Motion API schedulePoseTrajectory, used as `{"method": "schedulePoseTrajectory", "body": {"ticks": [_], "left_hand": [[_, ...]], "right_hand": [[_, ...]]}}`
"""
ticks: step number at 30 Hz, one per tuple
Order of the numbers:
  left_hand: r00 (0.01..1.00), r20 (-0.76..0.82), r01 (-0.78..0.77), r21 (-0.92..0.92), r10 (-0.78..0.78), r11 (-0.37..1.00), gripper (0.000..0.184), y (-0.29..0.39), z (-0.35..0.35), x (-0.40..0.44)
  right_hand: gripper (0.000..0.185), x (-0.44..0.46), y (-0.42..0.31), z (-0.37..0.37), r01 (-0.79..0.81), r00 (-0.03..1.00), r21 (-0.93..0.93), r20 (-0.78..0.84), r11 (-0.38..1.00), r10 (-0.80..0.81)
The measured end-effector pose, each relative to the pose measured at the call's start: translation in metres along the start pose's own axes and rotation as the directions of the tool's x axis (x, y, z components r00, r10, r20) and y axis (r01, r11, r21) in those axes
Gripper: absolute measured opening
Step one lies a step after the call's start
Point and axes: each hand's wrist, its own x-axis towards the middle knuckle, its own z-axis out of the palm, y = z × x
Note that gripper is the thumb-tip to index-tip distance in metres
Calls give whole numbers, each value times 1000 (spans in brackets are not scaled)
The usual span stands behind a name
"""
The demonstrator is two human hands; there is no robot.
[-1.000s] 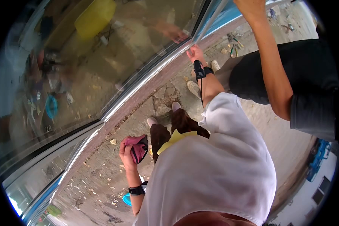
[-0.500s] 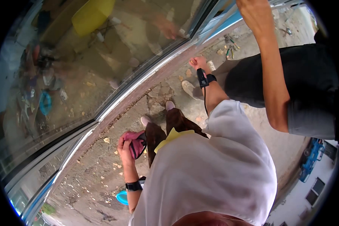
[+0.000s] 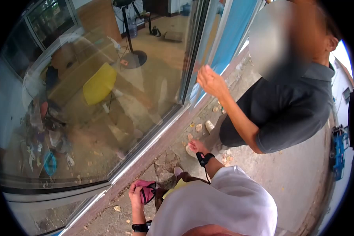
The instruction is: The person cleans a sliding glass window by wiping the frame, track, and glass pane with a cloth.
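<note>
In the lower left, my left hand [image 3: 135,194] is closed around a pink cloth item with black trim [image 3: 147,191], held low beside my leg. What kind of item it is does not show clearly. My right hand [image 3: 195,148] hangs in front of the other person's legs, its fingers curled. Whether anything is inside the fingers is hidden. Both wrists wear black bands; a cable runs from the right one. A large glass window [image 3: 94,129] stands on my left. Near its frame is the raised hand [image 3: 211,81] of another person.
The other person in a dark shirt [image 3: 299,110] stands close on the right. A metal window frame [image 3: 145,145] runs diagonally. Behind the glass are a yellow chair [image 3: 100,83] and a fan stand [image 3: 133,59]. A blue vehicle [image 3: 339,153] is at far right.
The view has tilted up, showing more of the room and the other person. That person's arm now bends at the window's edge. My left hand still holds the pink cloth item.
</note>
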Motion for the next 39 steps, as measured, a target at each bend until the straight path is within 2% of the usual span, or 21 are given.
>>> {"method": "schedulePoseTrajectory", "body": {"ticks": [1, 3, 7, 10, 13, 16, 18, 19, 20, 22, 25, 27, 31, 34, 37, 39], "left_hand": [[1000, 3, -6, 26, 6, 1000, 31, 4, 3, 2], [999, 39, -36, 35, 35, 999, 31, 13, 10, 10], [994, 106, -31, 39, 26, 999, 29, 29, 21, 15], [986, 154, -71, 32, 65, 997, 28, 30, 22, 24], [983, 173, -71, 60, 60, 996, 28, 40, 26, 29], [976, 211, -51, 25, 45, 998, 27, 32, 17, 41], [973, 224, -68, 30, 60, 997, 27, 27, 13, 48], [972, 229, -71, 42, 59, 997, 27, 28, 11, 50], [965, 253, -80, 22, 72, 997, 27, 33, 12, 47], [965, 252, -86, 23, 78, 996, 26, 37, 10, 47], [961, 261, -98, 20, 89, 995, 26, 42, 4, 49], [958, 272, -106, 25, 95, 994, 25, 41, -1, 49], [960, 264, -98, -13, 97, 995, 26, 36, -11, 54], [962, 258, -95, -13, 95, 995, 26, 39, -16, 50], [959, 261, -110, -8, 108, 994, 25, 42, -21, 48], [959, 269, -87, -27, 91, 996, 25, 44, -23, 47]], "right_hand": [[11, 5, 3, -10, -29, 997, 0, 67, 1000, 29], [18, -11, 1, 3, 35, 997, -45, -66, 998, -38], [16, -43, -21, 19, 200, 979, -143, -12, 969, -203], [22, -46, -38, 29, 243, 969, -233, 21, 941, -245], [25, -97, -51, 65, 393, 919, -372, 149, 841, -364], [27, -196, -81, 129, 383, 910, -466, 339, 798, -239], [24, -231, -94, 156, 471, 798, -450, 583, 759, -150], [24, -248, -104, 171, 480, 793, -445, 588, 756, -158], [25, -265, -115, 185, 612, 674, -308, 685, 729, -277], [26, -305, -141, 214, 804, 434, -74, 752, 590, -497], [32, -364, -186, 254, 956, 132, 119, 639, 267, -758], [44, -404, -219, 275, 986, -50, 160, 510, 38, -859], [63, -457, -302, 306, 946, -273, 253, 281, -203, -920], [70, -493, -350, 328, 946, -282, 230, 237, -228, -930], [77, -528, -381, 343, 941, -293, 254, 278, -224, -915], [82, -549, -402, 349, 934, -341, 199, 257, -296, -904]]}}
